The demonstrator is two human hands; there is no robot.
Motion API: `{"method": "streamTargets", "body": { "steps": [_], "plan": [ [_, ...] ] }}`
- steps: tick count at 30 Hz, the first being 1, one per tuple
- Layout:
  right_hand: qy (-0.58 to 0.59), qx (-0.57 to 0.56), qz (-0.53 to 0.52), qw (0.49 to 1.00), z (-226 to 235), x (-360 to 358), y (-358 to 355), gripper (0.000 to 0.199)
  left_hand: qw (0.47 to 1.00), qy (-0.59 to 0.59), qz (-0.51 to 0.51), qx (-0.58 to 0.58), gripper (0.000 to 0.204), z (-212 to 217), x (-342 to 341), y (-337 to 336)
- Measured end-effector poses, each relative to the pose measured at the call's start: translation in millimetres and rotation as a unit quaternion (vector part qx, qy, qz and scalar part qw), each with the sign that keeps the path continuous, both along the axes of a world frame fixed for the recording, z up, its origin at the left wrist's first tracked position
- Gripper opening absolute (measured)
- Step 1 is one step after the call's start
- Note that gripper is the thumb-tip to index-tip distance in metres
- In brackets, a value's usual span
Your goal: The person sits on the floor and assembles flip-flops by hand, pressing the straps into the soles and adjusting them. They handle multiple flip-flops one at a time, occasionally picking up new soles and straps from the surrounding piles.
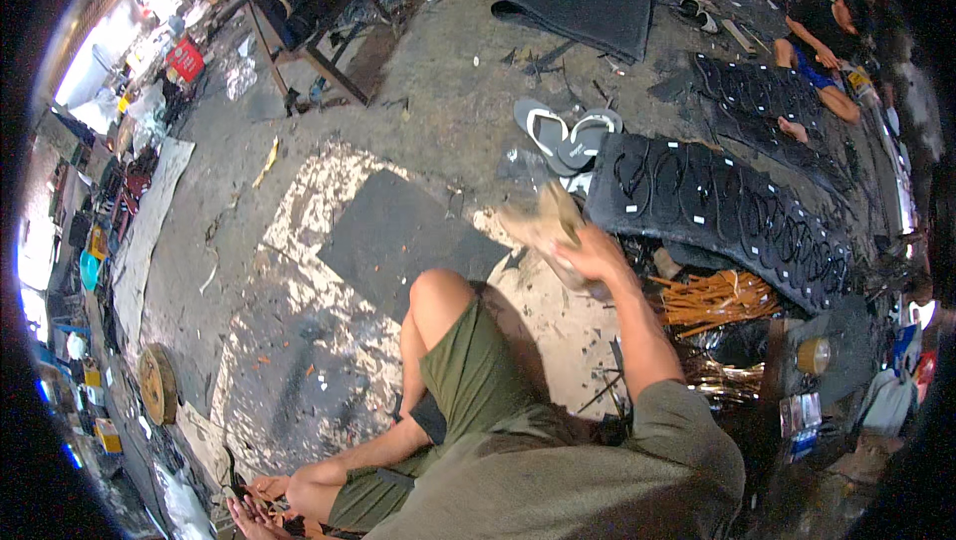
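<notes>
My right hand (597, 256) reaches forward, closed around a tan, flat piece (551, 216). Motion smears that piece, so its exact kind does not show. Just beyond it lies a pair of grey and white flip-flops (566, 135). My left hand (251, 518) is low at the left edge, beside my bent knee, with its fingers curled at a thin dark strip (234, 480). Shadow partly hides that strip. In front of my legs is a dark square sheet (398, 236) on a pale, stained floor mat (324, 187).
Rows of black straps lie on a dark mat (687, 182) to the right, near a bundle of orange-brown strips (717, 301). A folded black sheet (578, 4) and a wooden stand (324, 62) are farther off. Another person (827, 37) sits at the far right. A round wooden block (157, 384) stands left.
</notes>
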State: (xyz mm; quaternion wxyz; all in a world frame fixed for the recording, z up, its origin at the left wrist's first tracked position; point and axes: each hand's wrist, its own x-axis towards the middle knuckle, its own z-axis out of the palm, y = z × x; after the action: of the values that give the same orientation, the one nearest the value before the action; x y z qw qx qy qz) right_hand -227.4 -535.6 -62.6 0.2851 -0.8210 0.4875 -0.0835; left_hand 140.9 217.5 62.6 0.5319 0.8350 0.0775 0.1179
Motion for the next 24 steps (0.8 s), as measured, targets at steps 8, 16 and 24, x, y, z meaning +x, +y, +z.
{"method": "streamTargets", "body": {
  "steps": [8,16,24],
  "plan": [
    [-0.218,-0.011,-0.270,0.938,-34.6,65.3,-166.0,0.074,0.994,0.098,0.009,-0.045,0.052,61.3,-0.9,-49.9],
    [0.137,-0.002,-0.199,0.970,-81.0,126.0,-174.5,0.070,0.983,0.178,-0.013,-0.035,0.058,50.9,-77.0,2.6],
    [-0.078,-0.101,-0.121,0.984,-63.4,146.6,-134.7,0.038,0.965,0.217,0.104,-0.100,0.059,26.6,-152.2,-4.8]
  ]
}}
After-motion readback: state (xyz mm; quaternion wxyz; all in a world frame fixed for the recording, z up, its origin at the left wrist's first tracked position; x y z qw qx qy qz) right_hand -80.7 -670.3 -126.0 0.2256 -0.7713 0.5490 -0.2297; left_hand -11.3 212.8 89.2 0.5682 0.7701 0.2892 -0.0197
